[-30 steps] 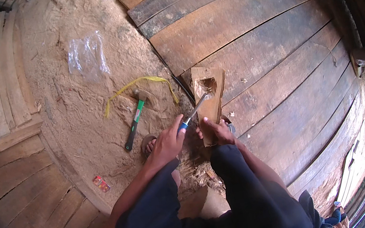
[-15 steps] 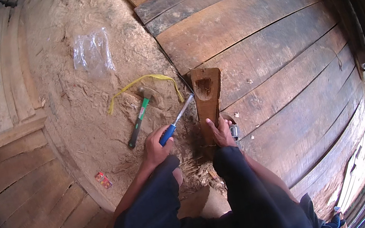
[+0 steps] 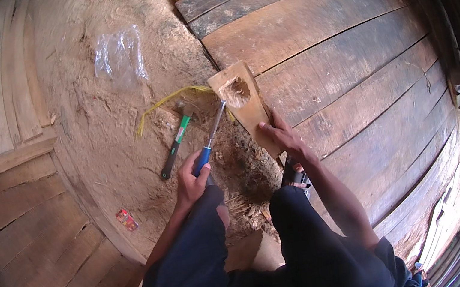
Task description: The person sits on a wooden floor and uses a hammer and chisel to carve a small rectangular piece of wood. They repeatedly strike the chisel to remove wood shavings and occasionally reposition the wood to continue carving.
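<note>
In my left hand (image 3: 192,179), fingers wrapped round its blue handle, is a chisel (image 3: 216,126) with a long metal shaft. Its tip points up and away, close to the left edge of a wooden block (image 3: 254,116). A rounded hollow is carved into the block's far end. My right hand (image 3: 283,134) grips the block's near right edge, thumb on the top face, and holds it tilted. A hammer (image 3: 176,142) with a green and black handle lies on the dirt left of the chisel. Yellow strapping (image 3: 165,98) curves past the hammer's head.
A plank platform (image 3: 308,27) fills the right side. Clear plastic (image 3: 119,55) lies on the dirt floor (image 3: 93,124), with a small red packet (image 3: 126,220) nearer me. More planks (image 3: 31,225) stand at left. A metal object (image 3: 297,175), partly hidden, is beside my right knee.
My right hand has raised and tilted the block, turning its far end leftward and its hollowed face more into view. The chisel has shifted slightly up and left with my left hand.
</note>
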Demonstrator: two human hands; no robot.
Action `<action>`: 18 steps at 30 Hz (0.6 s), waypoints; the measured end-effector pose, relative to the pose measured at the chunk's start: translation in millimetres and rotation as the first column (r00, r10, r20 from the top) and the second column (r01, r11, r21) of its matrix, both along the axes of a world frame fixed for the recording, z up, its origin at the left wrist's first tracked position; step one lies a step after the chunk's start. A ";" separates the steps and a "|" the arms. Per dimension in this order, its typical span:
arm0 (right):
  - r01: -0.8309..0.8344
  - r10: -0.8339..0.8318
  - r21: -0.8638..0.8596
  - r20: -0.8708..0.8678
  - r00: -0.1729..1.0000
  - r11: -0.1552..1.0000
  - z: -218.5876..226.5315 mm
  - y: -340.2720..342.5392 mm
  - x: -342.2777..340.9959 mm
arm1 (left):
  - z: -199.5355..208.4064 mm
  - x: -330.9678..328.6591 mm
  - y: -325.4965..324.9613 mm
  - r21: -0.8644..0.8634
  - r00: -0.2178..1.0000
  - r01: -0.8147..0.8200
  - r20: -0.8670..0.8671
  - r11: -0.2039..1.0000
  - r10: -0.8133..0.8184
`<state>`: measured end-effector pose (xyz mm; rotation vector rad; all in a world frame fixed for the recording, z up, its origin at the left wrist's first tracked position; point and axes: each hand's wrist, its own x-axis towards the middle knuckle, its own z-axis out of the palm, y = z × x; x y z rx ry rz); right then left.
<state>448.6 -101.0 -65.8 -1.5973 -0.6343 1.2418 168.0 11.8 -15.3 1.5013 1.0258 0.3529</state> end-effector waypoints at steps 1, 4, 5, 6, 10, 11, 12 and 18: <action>0.043 -0.041 0.035 -0.063 0.997 0.998 -0.8 -0.1 1.2 | 2.8 2.7 -0.7 0.000 1.000 0.011 -0.005 1.000 -0.011; -0.054 0.071 -0.124 0.143 0.987 0.991 -4.0 3.2 9.4 | 3.7 0.3 -1.9 0.012 1.000 0.029 0.011 1.000 -0.029; -0.097 0.159 -0.230 0.270 0.949 0.968 -1.8 4.4 17.6 | 3.4 0.5 -2.0 0.016 0.999 0.038 0.027 0.999 -0.038; -0.157 0.288 -0.352 0.358 0.888 0.923 2.3 3.4 27.0 | 4.0 0.3 -2.9 0.010 0.998 0.027 0.050 1.000 -0.027; -0.310 0.475 -0.453 0.312 0.823 0.836 5.7 -7.2 42.0 | 6.4 -3.4 -4.5 -0.124 0.991 0.026 0.134 0.992 -0.009; -0.344 0.539 -0.504 0.315 0.781 0.792 4.0 -11.0 44.5 | 8.4 -3.7 -3.3 -0.184 0.988 0.035 0.153 0.982 -0.007; -0.373 0.601 -0.553 0.312 0.736 0.745 1.9 -14.6 46.2 | 10.3 -3.6 -0.6 -0.174 0.988 0.062 0.150 0.983 -0.036; -0.157 0.408 -0.408 0.655 0.636 0.900 -9.5 -49.1 40.1 | 43.7 5.5 29.0 0.314 0.964 0.266 -0.075 0.912 -0.256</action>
